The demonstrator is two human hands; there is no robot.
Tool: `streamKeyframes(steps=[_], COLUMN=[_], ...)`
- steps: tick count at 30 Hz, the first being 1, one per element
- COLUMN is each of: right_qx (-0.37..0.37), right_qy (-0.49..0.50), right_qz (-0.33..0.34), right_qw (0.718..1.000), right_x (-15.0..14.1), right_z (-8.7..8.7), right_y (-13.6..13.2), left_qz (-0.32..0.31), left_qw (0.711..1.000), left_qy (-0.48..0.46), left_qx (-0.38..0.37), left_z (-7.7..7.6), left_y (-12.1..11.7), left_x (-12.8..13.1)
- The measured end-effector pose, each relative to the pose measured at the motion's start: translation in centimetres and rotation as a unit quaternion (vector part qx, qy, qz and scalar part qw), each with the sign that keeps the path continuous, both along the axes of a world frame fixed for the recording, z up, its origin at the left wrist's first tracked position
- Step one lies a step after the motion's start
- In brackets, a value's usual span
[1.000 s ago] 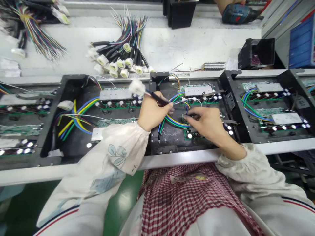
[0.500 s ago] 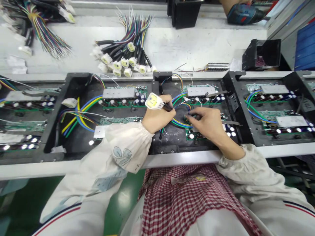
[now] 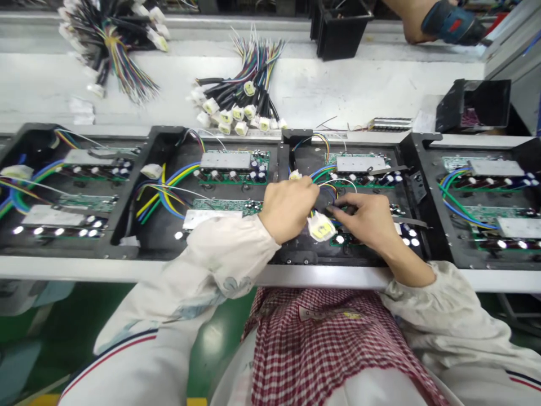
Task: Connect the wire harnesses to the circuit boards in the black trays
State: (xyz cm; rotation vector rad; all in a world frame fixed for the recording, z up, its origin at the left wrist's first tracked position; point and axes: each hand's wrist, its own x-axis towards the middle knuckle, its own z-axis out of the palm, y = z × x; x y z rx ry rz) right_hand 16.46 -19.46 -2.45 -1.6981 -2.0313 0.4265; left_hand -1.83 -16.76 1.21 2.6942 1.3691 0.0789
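My left hand [image 3: 291, 210] is closed, knuckles up, over a cable bundle in the black housing [image 3: 291, 256]. A white connector with a yellow face [image 3: 321, 228] pokes out beside its fingers, and part of another white piece [image 3: 295, 175] shows behind the hand. My right hand [image 3: 366, 219] pinches with thumb and forefinger beside that connector, above the lower circuit board [image 3: 340, 239]. Thin coloured wires [image 3: 336, 190] run down to its fingertips, but what they grip is hidden. Behind the hands is an upper board with a silver heat-sink plate [image 3: 360, 164].
Similar housings with boards and wires [image 3: 226, 160] stand on both sides. Beyond the rail lie cable bundles with white connectors [image 3: 239, 110]. Black bins [image 3: 340, 31] stand at the back and right. Another person's hand [image 3: 416, 25] is at a blue power drill [image 3: 454, 23].
My left hand has turned over, and the white connector has swung from its upper left to its lower right, near my right fingertips. My right hand stays pinched. The view has shifted left.
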Motion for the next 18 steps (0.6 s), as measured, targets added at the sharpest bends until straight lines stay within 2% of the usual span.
streamKeyframes(steps=[3,8,10,12,14,15,17,18], right_qx=[-0.005,0.028,0.014,0.013,0.047,0.068,0.09,0.045], right_qy=[-0.021,-0.109,-0.14,-0.159,-0.163,-0.161,-0.208,-0.237], right_qz=[-0.007,-0.016,-0.003,0.014,-0.01,-0.047,-0.204,-0.246], right_qw=[1.0,0.994,0.99,0.987,0.985,0.983,0.952,0.939], right_x=[0.2,-0.7,-1.3,-0.6,2.3,4.5,10.0,12.7], right_z=[-0.2,-1.0,-0.7,0.5,2.4,3.4,4.8,5.2], right_y=[0.0,0.1,-0.2,-1.0,-2.1,-2.7,-3.8,-4.3], left_qz=[-0.029,-0.031,-0.016,-0.004,-0.006,-0.014,-0.035,-0.047], left_qw=[0.997,0.99,0.987,0.982,0.974,0.97,0.966,0.965], left_qy=[0.071,0.127,0.147,0.175,0.208,0.219,0.226,0.222], left_qx=[0.018,0.044,0.059,0.072,0.091,0.1,0.12,0.131], left_z=[0.6,-0.3,-0.7,-1.1,-1.4,-1.5,-1.7,-1.7], left_y=[-1.0,-2.2,-2.6,-2.9,-3.1,-3.1,-3.0,-2.9], left_x=[0.8,2.4,2.9,3.1,3.0,2.7,2.1,1.8])
